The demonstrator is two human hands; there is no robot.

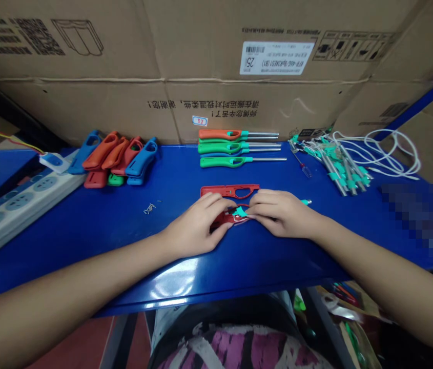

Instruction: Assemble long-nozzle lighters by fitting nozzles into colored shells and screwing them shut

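My left hand is closed around the handle end of a red lighter casing half, held low over the blue table. A teal trigger piece and a thin white wire show inside this casing. My right hand pinches at the casing's right end, its fingertips against the teal piece. Just beyond my fingers lies the other red casing half, hollow side up. A teal and silver tip sticks out behind my right hand; the rest of it is hidden.
Assembled lighters lie in a row at the back. Coloured casings are piled at left, by a power strip. Small screws lie left of my hands. Metal tubes, a screwdriver and white cable are at right.
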